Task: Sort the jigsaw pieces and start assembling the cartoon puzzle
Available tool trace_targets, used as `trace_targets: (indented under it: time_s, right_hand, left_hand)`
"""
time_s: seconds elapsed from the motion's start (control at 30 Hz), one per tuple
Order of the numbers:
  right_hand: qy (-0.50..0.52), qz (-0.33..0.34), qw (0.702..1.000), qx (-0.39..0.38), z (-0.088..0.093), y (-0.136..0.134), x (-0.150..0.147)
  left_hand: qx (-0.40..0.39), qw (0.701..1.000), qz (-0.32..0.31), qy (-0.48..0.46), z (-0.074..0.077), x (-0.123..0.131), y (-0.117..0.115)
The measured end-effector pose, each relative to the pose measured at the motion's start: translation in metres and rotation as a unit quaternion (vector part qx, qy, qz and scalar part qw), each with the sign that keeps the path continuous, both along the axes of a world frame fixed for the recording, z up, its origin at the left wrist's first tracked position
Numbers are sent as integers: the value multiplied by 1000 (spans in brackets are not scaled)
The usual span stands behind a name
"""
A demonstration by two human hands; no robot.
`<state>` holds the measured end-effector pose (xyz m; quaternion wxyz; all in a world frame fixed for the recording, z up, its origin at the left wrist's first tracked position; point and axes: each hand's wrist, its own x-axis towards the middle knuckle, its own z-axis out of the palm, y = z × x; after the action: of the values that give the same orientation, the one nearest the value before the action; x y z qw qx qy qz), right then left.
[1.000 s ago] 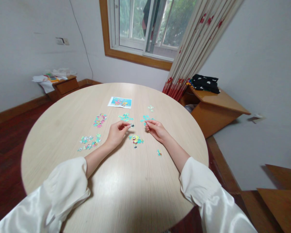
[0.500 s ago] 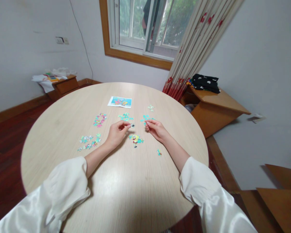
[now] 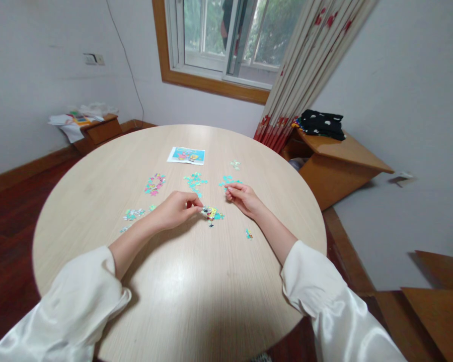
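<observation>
Between thumb and forefinger, my left hand (image 3: 179, 207) pinches a small jigsaw puzzle piece (image 3: 205, 209) with dark and white marks. It is at the left side of the partly joined puzzle section (image 3: 216, 215), which shows a yellow cartoon figure; whether the two touch I cannot tell. My right hand (image 3: 243, 198) is closed in a pinch beside a group of turquoise pieces (image 3: 230, 180); anything in its fingertips is too small to make out. Beyond my left hand lie more turquoise pieces (image 3: 195, 182). A small joined bit (image 3: 248, 234) rests below my right hand.
On the round wooden table (image 3: 189, 301) lie a reference picture (image 3: 186, 156), pink and turquoise pieces (image 3: 155, 184), pale pieces (image 3: 134, 214) partly behind my left forearm, and light green pieces (image 3: 235, 164). A wooden cabinet (image 3: 340, 168) with dark cloth stands at the right.
My left hand has moved toward me with the puzzle piece, from above the joined section to its left side. My right hand has stayed nearly in place.
</observation>
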<state>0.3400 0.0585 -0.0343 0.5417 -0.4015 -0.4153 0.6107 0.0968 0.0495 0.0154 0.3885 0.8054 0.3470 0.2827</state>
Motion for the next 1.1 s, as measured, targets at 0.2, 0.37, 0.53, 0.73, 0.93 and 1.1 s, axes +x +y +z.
trace_targets:
  time_s: [0.2,0.37,0.53,0.73,0.93,1.1]
  right_hand:
    - [-4,-1,1000,4,-1,0,0]
    - [-4,-1,1000,3,-1,0,0]
    - [1,-2,1000,-2,-1,0,0]
    - [-3,2,1000,-1,1,0,-1]
    - [-4,2,1000,2,1,-1,-1]
    - [-3,6,1000,4,0,-1,0]
  left_hand:
    - [5,997,-55,50,-10,0,-1]
    - [10,998,-55,41,-13,0,0]
    - [1,997,-67,38,-13,2,-2]
    - [1,997,-74,10,-14,4,-2]
    - [-41,995,-88,39,-17,4,-1]
    - [-60,988,-110,86,-17,5,-2]
